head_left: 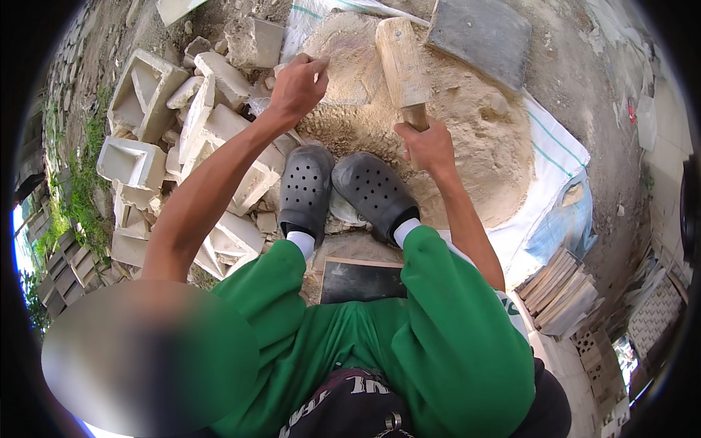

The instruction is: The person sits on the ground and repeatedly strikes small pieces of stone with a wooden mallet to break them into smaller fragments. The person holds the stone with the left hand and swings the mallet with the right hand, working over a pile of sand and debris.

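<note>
Ideally, we land the pale, blocky wooden mallet (404, 64), gripped in our right hand (429, 145), flat toward one o'clock; our left hand (298, 89), hold unclear, belongs aside.

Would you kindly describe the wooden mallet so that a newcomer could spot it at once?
Find the tan powder heap in front of the grey clogs. Over it, the right hand grips the wooden mallet. Its thick, pale head sets it apart from the flat, dark slab nearby.
</note>
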The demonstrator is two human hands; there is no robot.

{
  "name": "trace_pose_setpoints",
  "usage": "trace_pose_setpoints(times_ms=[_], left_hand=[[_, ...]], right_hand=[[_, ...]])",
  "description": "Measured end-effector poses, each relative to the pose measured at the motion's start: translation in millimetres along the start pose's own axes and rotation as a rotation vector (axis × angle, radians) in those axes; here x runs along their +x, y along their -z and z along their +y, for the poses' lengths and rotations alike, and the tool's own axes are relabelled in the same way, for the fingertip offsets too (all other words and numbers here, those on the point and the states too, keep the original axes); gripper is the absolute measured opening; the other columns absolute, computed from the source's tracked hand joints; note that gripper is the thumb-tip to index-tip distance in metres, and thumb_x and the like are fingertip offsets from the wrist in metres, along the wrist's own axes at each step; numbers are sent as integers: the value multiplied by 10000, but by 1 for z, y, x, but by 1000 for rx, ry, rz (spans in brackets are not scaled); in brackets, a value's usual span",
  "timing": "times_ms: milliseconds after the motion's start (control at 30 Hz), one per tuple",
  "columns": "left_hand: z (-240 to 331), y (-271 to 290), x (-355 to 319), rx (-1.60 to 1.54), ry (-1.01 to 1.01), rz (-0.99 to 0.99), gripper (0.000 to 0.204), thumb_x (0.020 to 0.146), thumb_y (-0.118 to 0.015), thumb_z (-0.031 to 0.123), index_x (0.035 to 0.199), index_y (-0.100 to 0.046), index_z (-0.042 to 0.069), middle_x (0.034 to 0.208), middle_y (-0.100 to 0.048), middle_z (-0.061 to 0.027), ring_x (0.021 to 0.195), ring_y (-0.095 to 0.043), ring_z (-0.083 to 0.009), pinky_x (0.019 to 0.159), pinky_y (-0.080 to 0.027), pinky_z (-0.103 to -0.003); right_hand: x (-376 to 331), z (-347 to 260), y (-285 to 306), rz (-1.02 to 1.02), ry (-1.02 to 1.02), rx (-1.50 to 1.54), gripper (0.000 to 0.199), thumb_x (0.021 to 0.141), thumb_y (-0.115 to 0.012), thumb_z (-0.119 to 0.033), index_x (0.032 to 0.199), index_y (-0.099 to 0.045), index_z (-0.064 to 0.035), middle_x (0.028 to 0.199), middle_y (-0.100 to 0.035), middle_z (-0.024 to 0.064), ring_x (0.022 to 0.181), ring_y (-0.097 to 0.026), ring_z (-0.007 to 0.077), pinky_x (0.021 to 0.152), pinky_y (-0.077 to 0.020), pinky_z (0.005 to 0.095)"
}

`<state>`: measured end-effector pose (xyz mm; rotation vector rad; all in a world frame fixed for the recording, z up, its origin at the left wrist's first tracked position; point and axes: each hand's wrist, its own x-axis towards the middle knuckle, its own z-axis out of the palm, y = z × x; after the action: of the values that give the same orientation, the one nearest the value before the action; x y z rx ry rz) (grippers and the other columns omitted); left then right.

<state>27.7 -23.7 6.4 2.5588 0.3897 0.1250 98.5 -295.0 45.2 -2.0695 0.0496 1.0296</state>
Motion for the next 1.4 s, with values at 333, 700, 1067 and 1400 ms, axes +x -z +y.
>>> trace_pose_setpoints(times_ms=[333,700,1067,1400], left_hand=[[90,-63,-40,-77,-259,-331,282,838,-679,128,1110,-747,92,895,-675,-136,858,-683,-329,759,-553,-439],[64,-44,-19,-82,-343,-179,300,891,-708,211,1163,-719,85,982,-721,-95,944,-682,-284,847,-554,-385],[11,-61,-12,275,-66,61,906,1002,-506,546,1534,-229,-133,1638,-111,-332,1542,-62,-462,1249,-90,-536],[60,-61,-18,105,-240,27,869,1010,-515,507,1556,-208,-95,1638,-134,-324,1550,-101,-425,1257,-99,-496]], right_hand=[[-4,18,7,67,-28,47,351,801,-755,-343,885,-698,-7,636,-670,87,509,-665,186,546,-523,328],[-8,33,18,117,-75,147,354,814,-738,-325,851,-677,22,612,-651,85,498,-656,193,528,-522,337],[-10,32,20,102,-66,146,275,842,-750,-246,873,-663,13,655,-621,73,486,-611,166,459,-488,322],[-18,31,24,158,-88,206,354,815,-743,-308,868,-670,35,622,-631,84,496,-641,186,483,-501,337]])
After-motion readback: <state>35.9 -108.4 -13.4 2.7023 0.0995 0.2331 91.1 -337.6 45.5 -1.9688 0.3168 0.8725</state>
